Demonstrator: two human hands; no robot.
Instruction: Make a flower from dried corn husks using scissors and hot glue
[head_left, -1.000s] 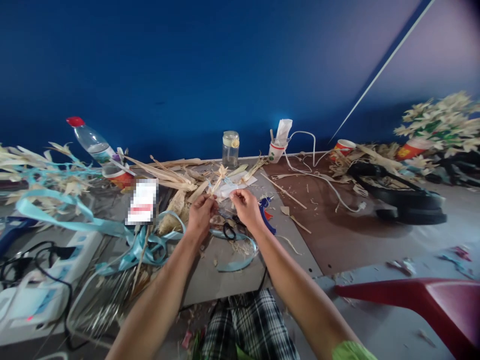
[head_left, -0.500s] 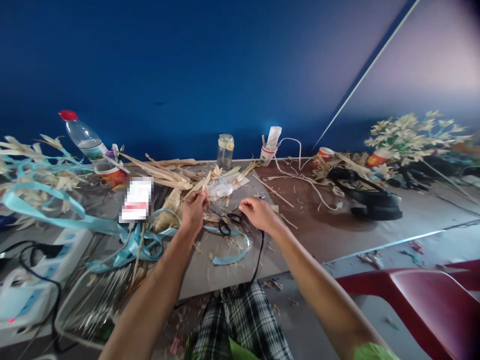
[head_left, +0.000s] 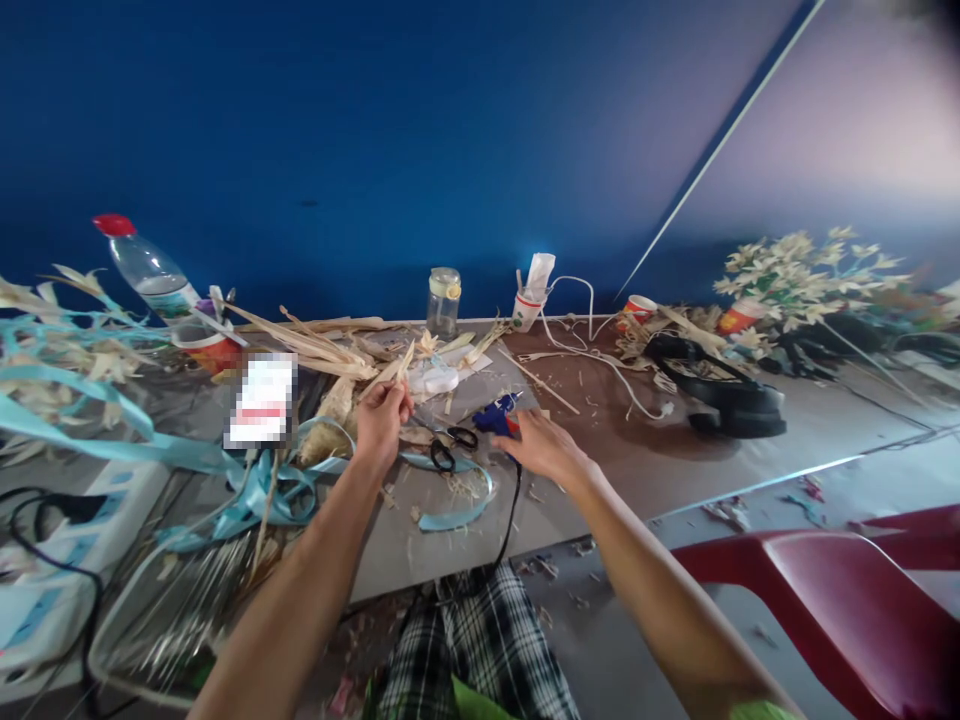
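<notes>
Husk strip: our left hand [head_left: 381, 418] pinches a thin, straw-coloured strip of dried husk [head_left: 406, 362], tip up, above the tabletop [head_left: 600, 425].
Blue gun: our right hand [head_left: 551, 443] hangs at the blue plastic glue gun with a red trigger [head_left: 493, 415], its grip loose, fingers spread (whether a fingertip touches, we cannot tell).
Strip and gun together: we judge the step to be keeping the strip steady while getting at the gun; lifting it would call for fingers around the handle, nozzle away from our left hand.
Scissors and cord: metal scissors with black looped handles [head_left: 451, 440] lie between our hands, near the gun; a thin black cord [head_left: 513, 510] runs to the near edge and could snag.
Ribbon and jar: a curved light-blue ribbon [head_left: 459, 523] lies nearer us; a clear, pale-lidded jar [head_left: 444, 312] stands behind.
</notes>
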